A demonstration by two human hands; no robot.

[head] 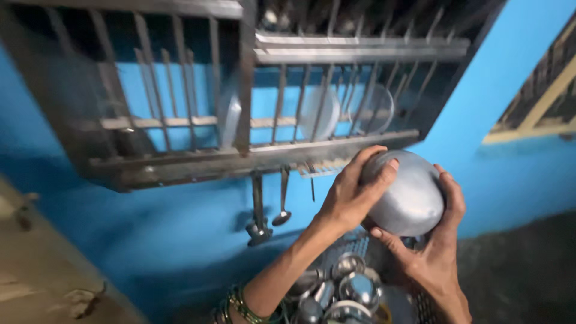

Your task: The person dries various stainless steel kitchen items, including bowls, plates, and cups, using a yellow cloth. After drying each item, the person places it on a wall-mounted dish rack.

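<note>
I hold a round steel bowl point(408, 198), bottom side toward me, in both hands just below a wall-mounted steel dish rack point(252, 150). My left hand point(354, 192) wraps the bowl's left side, with green bangles on that wrist. Under the bowl's right side, my right hand point(432, 252) cups it. Below my hands stands a mesh basket point(360, 246) filled with several steel cups and small vessels point(354, 288).
Steel plates point(318, 111) stand upright behind the rack's bars. A ladle point(282, 207) and another utensil point(258, 222) hang from its underside against the blue wall point(150, 234). A window frame point(540, 102) is at right. At lower left lies a beige surface point(36, 270).
</note>
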